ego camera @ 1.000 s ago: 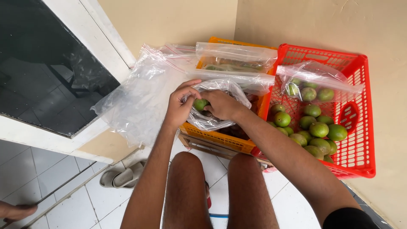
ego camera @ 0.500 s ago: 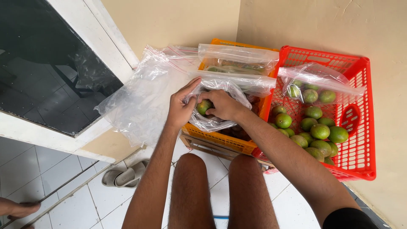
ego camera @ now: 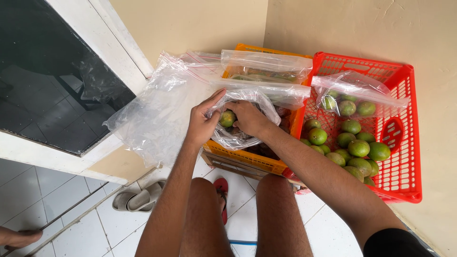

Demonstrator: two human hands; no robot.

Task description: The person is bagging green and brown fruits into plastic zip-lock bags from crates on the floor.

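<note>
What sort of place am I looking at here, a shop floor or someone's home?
Probably a home corner or porch used for packing fruit: white floor tiles, sandals by a dark window, and a red crate of green limes beside an orange crate against plain walls.

Bare forearms and knees, a black short sleeve on the right arm

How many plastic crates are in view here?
2. An orange crate sits in front of the person's knees, mostly covered by clear bags; a red crate stands touching its right side, holding green limes. None seem hidden.
</note>
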